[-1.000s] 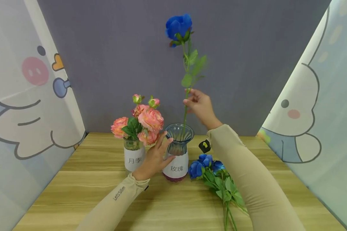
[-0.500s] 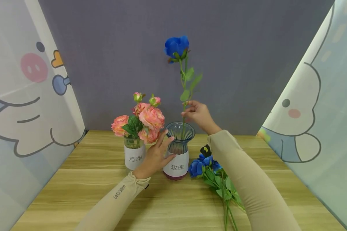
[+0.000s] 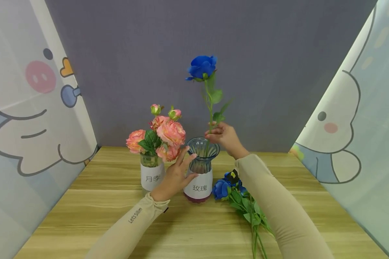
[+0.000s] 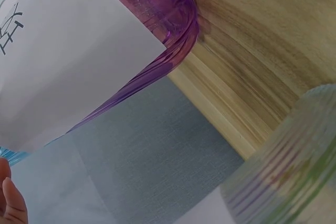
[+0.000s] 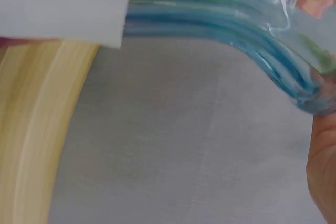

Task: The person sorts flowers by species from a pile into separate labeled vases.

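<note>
In the head view, my right hand pinches the green stem of a blue artificial rose. Its bloom stands high, and the lower stem runs down inside a bluish glass vase with a flared rim. That vase has a purple base and a white label with Chinese characters. My left hand rests against the vase's left side, fingers extended and thumb near the label. The right wrist view shows the vase's neck with part of my right hand by the rim.
A second glass vase with pink flowers stands just left of my left hand. More blue roses lie on the wooden table, partly under my right forearm. A grey panel rises behind.
My right hand has come down with the blue rose, and its stem reaches deeper into the vase. The bloom has turned somewhat. The left hand stays at the vase.
</note>
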The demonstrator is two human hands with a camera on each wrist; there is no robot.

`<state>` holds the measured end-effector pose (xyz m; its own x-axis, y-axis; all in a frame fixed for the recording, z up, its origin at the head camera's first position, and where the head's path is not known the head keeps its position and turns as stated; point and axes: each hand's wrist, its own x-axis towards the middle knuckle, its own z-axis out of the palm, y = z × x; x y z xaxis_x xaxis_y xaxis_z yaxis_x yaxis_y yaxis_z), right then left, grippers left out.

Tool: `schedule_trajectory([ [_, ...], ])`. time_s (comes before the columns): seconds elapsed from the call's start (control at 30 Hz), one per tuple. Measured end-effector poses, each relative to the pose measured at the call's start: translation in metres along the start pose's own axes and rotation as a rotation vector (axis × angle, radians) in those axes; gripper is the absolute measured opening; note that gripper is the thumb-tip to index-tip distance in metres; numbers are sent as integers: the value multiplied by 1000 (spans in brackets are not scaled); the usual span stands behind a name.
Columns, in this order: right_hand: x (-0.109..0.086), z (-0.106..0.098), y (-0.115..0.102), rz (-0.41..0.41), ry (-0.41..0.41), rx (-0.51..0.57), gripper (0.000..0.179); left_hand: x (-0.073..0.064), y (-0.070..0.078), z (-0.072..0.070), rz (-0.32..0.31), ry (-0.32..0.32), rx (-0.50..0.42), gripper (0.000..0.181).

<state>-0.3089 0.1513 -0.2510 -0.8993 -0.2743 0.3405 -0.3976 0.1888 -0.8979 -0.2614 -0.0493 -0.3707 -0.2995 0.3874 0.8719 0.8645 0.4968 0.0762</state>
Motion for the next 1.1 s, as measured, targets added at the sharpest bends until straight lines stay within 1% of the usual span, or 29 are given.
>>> schedule_trajectory([
  [0.03,0,0,2,-5,13,2,23,0,0,1,2,2,5,99],
  [0.07,-1,1,4,-8,23,10,13,0,0,1,3,5,7,99],
  [0.13,-2,2,5,-15,57,23,4,0,0,1,4,9,13,100],
  [0.17,-3,3,5,-17,78,15,3,0,0,2,3,10,15,100],
  [0.2,-3,3,6,-22,98,0,6,0,0,2,1,9,14,100],
  [0.27,-6,4,6,-39,134,-15,5,1,1,2,-2,7,13,99],
  [0.37,-11,5,9,-60,185,-90,13,1,1,1,-3,5,14,99],
  [0.53,-21,7,19,-55,179,-290,13,2,0,1,5,11,37,96],
  [0.6,-25,6,23,-48,160,-314,16,1,0,1,7,13,44,94],
  [0.63,-27,5,24,-39,142,-309,19,1,0,1,9,13,45,94],
  [0.7,-32,0,28,-16,92,-245,26,1,0,2,16,17,44,94],
  [0.8,-41,-9,33,15,46,-96,32,2,-1,3,25,21,48,94],
  [0.87,-45,-15,38,9,41,19,27,1,-2,3,27,27,51,94],
  [0.93,-49,-20,42,-15,60,90,16,1,-3,2,25,31,56,94],
  [1.0,-51,-25,47,-35,70,109,10,1,-3,2,23,31,54,95],
  [1.1,-56,-34,51,-34,60,65,5,0,-2,2,24,26,45,96],
])
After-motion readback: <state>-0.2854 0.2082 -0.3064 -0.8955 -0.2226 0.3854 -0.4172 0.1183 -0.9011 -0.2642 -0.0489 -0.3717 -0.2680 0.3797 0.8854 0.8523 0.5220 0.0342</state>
